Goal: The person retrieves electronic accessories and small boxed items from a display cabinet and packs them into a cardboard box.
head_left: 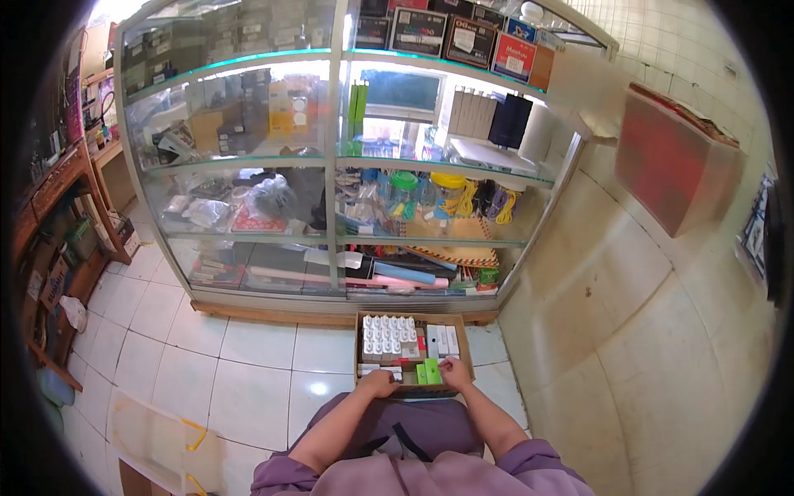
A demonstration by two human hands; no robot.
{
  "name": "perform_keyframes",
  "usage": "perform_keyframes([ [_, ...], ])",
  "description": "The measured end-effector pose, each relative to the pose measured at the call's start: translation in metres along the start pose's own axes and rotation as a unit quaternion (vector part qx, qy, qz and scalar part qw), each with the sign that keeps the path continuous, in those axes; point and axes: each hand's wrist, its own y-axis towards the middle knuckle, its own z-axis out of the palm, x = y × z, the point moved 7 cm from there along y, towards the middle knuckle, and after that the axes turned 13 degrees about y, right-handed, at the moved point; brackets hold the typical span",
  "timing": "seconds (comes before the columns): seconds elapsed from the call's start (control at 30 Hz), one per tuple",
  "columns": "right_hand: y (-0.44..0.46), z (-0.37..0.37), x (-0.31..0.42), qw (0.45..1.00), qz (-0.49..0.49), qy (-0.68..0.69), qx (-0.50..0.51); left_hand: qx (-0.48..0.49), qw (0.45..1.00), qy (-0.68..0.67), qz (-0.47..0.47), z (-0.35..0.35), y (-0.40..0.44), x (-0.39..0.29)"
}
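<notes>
A cardboard box stands on the tiled floor in front of my lap. Rows of small white boxes fill its back left, and larger white boxes stand at its back right. Two green boxes are near the front right. My right hand is beside the green boxes, its fingers bent at their right edge; its grip is too small to make out. My left hand rests at the front left, fingers bent by some small white packs; what it holds, if anything, is hidden.
A glass display cabinet with stocked shelves rises behind the box. The wall is on the right. A wooden shelf unit stands at the left, and a translucent plastic container lies at the lower left.
</notes>
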Motion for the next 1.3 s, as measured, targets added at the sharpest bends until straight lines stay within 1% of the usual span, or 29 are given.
perform_keyframes([
  [0.03, 0.002, -0.001, 0.009, 1.0, -0.007, 0.002, -0.002, -0.007, 1.0, 0.004, 0.0, -0.009, -0.003, 0.005],
  [0.1, 0.006, -0.008, 0.037, 1.0, -0.014, 0.021, -0.005, -0.036, 0.998, -0.039, 0.041, -0.035, -0.005, 0.008],
  [0.13, 0.013, -0.011, 0.054, 0.999, -0.022, 0.023, -0.008, -0.048, 0.995, -0.024, 0.088, -0.056, -0.004, 0.003],
  [0.17, 0.02, -0.012, 0.077, 0.996, -0.077, 0.038, -0.001, -0.055, 0.994, -0.02, 0.089, -0.074, -0.003, 0.003],
  [0.2, 0.025, -0.014, 0.103, 0.99, -0.132, 0.053, 0.005, -0.112, 0.987, -0.039, 0.107, -0.1, -0.006, -0.002],
  [0.23, 0.031, -0.018, 0.125, 0.989, -0.139, 0.053, 0.001, -0.169, 0.976, -0.057, 0.125, -0.127, -0.01, -0.008],
  [0.3, 0.039, -0.027, 0.19, 0.978, -0.2, 0.06, 0.012, -0.233, 0.952, -0.129, 0.152, -0.187, -0.025, -0.026],
  [0.33, 0.043, -0.032, 0.22, 0.976, -0.207, 0.061, 0.008, -0.265, 0.938, -0.141, 0.172, -0.218, -0.038, -0.041],
  [0.37, 0.045, -0.038, 0.254, 0.968, -0.242, 0.063, 0.007, -0.27, 0.937, -0.136, 0.176, -0.242, -0.041, -0.049],
  [0.4, 0.047, -0.045, 0.286, 0.959, -0.277, 0.065, 0.007, -0.316, 0.914, -0.143, 0.209, -0.269, -0.047, -0.058],
  [0.43, 0.054, -0.052, 0.311, 0.957, -0.283, 0.067, 0.003, -0.36, 0.889, -0.148, 0.243, -0.296, -0.055, -0.067],
  [0.5, 0.063, -0.064, 0.367, 0.933, -0.356, 0.049, 0.014, -0.399, 0.864, -0.147, 0.271, -0.35, -0.076, -0.09],
  [0.53, 0.069, -0.071, 0.391, 0.931, -0.362, 0.052, 0.011, -0.429, 0.856, -0.127, 0.258, -0.374, -0.076, -0.096],
  [0.6, 0.071, -0.086, 0.446, 0.885, -0.462, 0.048, -0.019, -0.461, 0.838, -0.117, 0.266, -0.421, -0.082, -0.111],
  [0.63, 0.077, -0.092, 0.467, 0.883, -0.466, 0.053, -0.022, -0.489, 0.821, -0.113, 0.271, -0.442, -0.084, -0.116],
  [0.67, 0.082, -0.099, 0.488, 0.873, -0.485, 0.037, -0.033, -0.491, 0.821, -0.105, 0.272, -0.461, -0.076, -0.12],
  [0.73, 0.102, -0.106, 0.518, 0.86, -0.508, 0.027, -0.046, -0.535, 0.79, -0.152, 0.257, -0.497, -0.056, -0.114],
  [0.77, 0.116, -0.109, 0.531, 0.854, -0.517, 0.028, -0.051, -0.538, 0.789, -0.144, 0.259, -0.514, -0.042, -0.113],
  [0.87, 0.168, -0.111, 0.558, 0.845, -0.531, 0.033, -0.061, -0.613, 0.759, -0.159, 0.152, -0.562, 0.014, -0.087],
  [0.9, 0.189, -0.11, 0.566, 0.843, -0.533, 0.034, -0.061, -0.616, 0.757, -0.155, 0.154, -0.577, 0.038, -0.081],
  [0.93, 0.218, -0.103, 0.569, 0.871, -0.49, 0.0, -0.049, -0.636, 0.744, -0.189, 0.078, -0.591, 0.06, -0.062],
  [0.97, 0.239, -0.099, 0.573, 0.869, -0.493, 0.003, -0.05, -0.654, 0.724, -0.221, 0.003, -0.604, 0.08, -0.043],
  [1.0, 0.26, -0.09, 0.576, 0.873, -0.484, -0.043, -0.041, -0.655, 0.723, -0.218, 0.002, -0.616, 0.095, -0.037],
  [1.07, 0.302, -0.075, 0.577, 0.886, -0.45, -0.114, -0.003, -0.648, 0.676, -0.324, -0.129, -0.631, 0.124, -0.005],
  [1.1, 0.317, -0.067, 0.579, 0.893, -0.427, -0.134, 0.033, -0.65, 0.676, -0.323, -0.129, -0.643, 0.14, 0.006],
  [1.17, 0.363, -0.049, 0.584, 0.894, -0.385, -0.219, 0.062, -0.675, 0.591, -0.365, -0.248, -0.655, 0.163, 0.046],
  [1.2, 0.38, -0.042, 0.589, 0.89, -0.374, -0.248, 0.082, -0.673, 0.589, -0.369, -0.251, -0.666, 0.176, 0.054],
  [1.27, 0.41, -0.028, 0.6, 0.898, -0.358, -0.236, 0.097, -0.689, 0.537, -0.397, -0.281, -0.678, 0.19, 0.08],
  [1.3, 0.425, -0.021, 0.604, 0.906, -0.343, -0.224, 0.104, -0.688, 0.535, -0.398, -0.286, -0.683, 0.193, 0.085],
])
